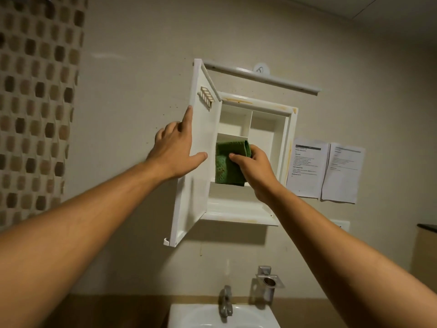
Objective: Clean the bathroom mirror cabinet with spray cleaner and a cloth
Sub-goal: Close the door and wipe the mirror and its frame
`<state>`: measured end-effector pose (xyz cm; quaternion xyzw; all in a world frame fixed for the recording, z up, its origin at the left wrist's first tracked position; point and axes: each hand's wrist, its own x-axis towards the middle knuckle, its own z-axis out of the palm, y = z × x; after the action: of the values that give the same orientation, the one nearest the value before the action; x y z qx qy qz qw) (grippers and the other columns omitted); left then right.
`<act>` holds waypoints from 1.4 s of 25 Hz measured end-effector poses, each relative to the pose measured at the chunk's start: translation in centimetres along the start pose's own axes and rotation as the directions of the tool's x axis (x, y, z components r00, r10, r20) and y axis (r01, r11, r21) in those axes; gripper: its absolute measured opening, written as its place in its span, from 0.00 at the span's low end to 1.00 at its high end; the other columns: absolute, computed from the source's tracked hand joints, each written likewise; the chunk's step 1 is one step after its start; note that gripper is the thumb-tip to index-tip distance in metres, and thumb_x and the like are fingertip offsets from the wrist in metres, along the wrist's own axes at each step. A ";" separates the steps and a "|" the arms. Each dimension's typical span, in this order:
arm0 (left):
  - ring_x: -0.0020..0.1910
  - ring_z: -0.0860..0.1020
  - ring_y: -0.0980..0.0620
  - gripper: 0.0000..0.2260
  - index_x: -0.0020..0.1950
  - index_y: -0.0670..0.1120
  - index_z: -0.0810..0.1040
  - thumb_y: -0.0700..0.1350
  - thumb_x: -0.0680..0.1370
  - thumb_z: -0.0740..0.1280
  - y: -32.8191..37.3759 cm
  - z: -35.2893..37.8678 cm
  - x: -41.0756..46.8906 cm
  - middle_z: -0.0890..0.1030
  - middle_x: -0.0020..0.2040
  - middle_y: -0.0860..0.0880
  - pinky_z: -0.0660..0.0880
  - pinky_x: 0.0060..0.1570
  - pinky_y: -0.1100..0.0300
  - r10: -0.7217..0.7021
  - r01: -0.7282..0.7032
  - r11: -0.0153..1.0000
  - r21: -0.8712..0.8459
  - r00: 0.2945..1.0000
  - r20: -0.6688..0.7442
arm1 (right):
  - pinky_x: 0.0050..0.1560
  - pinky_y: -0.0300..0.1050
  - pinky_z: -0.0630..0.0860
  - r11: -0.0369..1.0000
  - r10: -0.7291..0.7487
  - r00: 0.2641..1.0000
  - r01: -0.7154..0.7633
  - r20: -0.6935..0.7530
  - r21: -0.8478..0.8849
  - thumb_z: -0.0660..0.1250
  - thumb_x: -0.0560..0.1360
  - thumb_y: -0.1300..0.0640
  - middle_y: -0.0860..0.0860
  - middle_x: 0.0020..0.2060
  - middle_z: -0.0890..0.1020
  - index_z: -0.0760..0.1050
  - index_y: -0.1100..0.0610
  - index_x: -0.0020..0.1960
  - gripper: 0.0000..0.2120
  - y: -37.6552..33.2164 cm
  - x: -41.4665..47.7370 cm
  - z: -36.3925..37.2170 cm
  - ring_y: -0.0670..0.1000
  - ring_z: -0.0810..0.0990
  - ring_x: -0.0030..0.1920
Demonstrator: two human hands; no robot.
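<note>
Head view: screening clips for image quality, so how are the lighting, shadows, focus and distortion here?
Head view: dim, warm light; the cabinet door casts a soft shadow on the wall below; wide-angle distortion enlarges the forearms; the green cloth is sharp; text on the printed sheets is unreadable.

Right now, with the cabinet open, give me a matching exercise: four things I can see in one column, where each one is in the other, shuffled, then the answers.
Things:
1. green cloth
2. cabinet door
3. papers
4. tap

Places:
A. at the back of the sink
B. gripped by the right hand
C. on the wall, right of the cabinet
D. held by the left hand

Pairs: 1-B, 2-D, 3-C, 4-A
</note>
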<state>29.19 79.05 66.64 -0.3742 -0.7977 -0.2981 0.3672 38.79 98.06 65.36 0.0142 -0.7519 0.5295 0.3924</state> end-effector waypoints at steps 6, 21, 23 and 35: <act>0.80 0.56 0.41 0.45 0.83 0.56 0.34 0.65 0.80 0.63 4.2 4.4 1.2 0.58 0.82 0.42 0.55 0.78 0.39 0.265 -0.256 0.942 -0.218 0.964 0.015 | 0.45 0.45 0.83 0.998 -0.005 0.971 -0.010 -0.239 -0.061 0.68 0.80 0.61 0.54 0.54 0.83 0.74 0.57 0.65 0.15 -0.2 0.0 -4.9 0.53 0.84 0.54; 0.82 0.49 0.39 0.41 0.84 0.49 0.47 0.68 0.79 0.59 -7.3 22.9 13.3 0.58 0.82 0.46 0.44 0.79 0.35 0.698 -0.706 0.705 0.071 0.708 0.106 | 0.48 0.48 0.81 0.856 -0.375 0.474 -0.153 -0.797 -0.493 0.68 0.78 0.59 0.52 0.51 0.81 0.73 0.49 0.56 0.10 8.8 7.4 -4.0 0.53 0.81 0.51; 0.82 0.51 0.39 0.41 0.84 0.48 0.50 0.66 0.79 0.61 -7.8 23.3 14.0 0.62 0.81 0.46 0.44 0.78 0.35 0.732 -0.736 0.669 0.104 0.676 0.082 | 0.49 0.51 0.83 0.871 -0.364 0.501 -0.115 -0.785 -0.477 0.67 0.78 0.60 0.52 0.50 0.82 0.74 0.48 0.56 0.10 10.4 8.1 -2.2 0.54 0.83 0.50; 0.79 0.62 0.44 0.20 0.71 0.51 0.76 0.45 0.79 0.62 -12.8 18.5 18.9 0.77 0.71 0.48 0.43 0.79 0.39 0.691 -0.696 0.718 0.011 0.712 -0.125 | 0.41 0.45 0.82 0.949 -0.220 0.679 -0.018 -0.701 -0.316 0.67 0.81 0.58 0.46 0.51 0.79 0.71 0.44 0.56 0.10 15.2 13.4 7.8 0.50 0.81 0.52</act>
<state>3.50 93.09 69.17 -0.6341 -0.5698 -0.1754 0.4924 18.37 103.74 60.49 -0.2143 -0.6026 0.3493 0.6848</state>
